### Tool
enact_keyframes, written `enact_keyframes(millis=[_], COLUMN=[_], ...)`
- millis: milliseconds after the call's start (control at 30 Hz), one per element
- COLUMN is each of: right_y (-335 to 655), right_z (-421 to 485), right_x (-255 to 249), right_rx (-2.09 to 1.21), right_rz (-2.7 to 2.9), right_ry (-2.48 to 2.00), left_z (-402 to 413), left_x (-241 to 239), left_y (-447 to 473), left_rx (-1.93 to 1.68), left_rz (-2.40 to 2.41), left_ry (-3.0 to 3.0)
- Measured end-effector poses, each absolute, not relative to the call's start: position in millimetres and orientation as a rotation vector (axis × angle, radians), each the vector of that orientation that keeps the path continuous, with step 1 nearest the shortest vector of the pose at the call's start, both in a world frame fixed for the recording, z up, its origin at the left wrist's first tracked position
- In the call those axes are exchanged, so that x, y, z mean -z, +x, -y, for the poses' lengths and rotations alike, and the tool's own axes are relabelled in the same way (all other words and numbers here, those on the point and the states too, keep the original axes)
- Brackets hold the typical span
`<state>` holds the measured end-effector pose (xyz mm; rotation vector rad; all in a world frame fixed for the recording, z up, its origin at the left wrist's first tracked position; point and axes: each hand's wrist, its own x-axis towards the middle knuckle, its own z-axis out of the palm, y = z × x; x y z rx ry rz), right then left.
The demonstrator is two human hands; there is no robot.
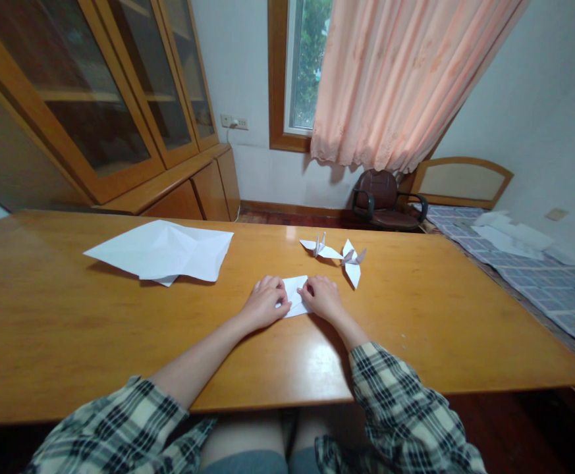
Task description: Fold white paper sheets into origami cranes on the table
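A small folded sheet of white paper [294,296] lies on the wooden table between my two hands. My left hand [266,301] grips its left side, fingers curled and thumb pressed on the paper. On the right side, my right hand [321,298] has its fingers bent and pinches a fold near the middle. Parts of the paper are hidden under both hands. Just beyond my right hand stand two folded paper cranes, one crane [321,249] farther back and another crane [351,262] nearer, close to touching.
Larger creased white sheets [161,251] lie at the left on the table [406,296]. Past the far edge are a brown armchair [383,197] and a curtained window [301,66]. A glass-door cabinet [119,99] stands at left, a bed [514,257] at right.
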<state>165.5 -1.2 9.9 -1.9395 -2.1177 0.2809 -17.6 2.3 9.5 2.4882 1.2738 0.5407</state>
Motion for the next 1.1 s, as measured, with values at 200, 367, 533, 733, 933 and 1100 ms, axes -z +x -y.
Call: enact_keyframes(millis=[200, 367, 533, 733, 933, 1100], right_y=[164.8, 163.7, 162.7, 162.5, 162.7, 162.9], right_z=[0.4, 1.5, 3.9, 5.0, 4.5, 4.6], right_x=[-9.0, -9.0, -10.2, -10.1, -9.2, -6.3], right_rx=[-0.276, -0.258, -0.249, -0.222, -0.222, -0.172], right_rz=[2.128, 2.128, 2.142, 2.143, 2.163, 2.181], right_ry=[-1.957, -1.969, -1.974, -1.967, -1.959, -1.946], left_z=[-1.4, 1.9, 6.2, 10.7, 9.4, -0.4], left_x=[-8.8, -10.0, -12.0, -9.0, -12.0, -17.9], left_y=[-17.2, -14.4, -16.4, -26.5, -35.5, -45.8], left_rx=[-0.528, -0.495, -0.496, -0.468, -0.477, -0.432], left_rz=[-1.271, -1.275, -1.292, -1.144, -0.991, -0.896], left_ry=[2.548, 2.586, 2.580, 2.634, 2.576, 2.464])
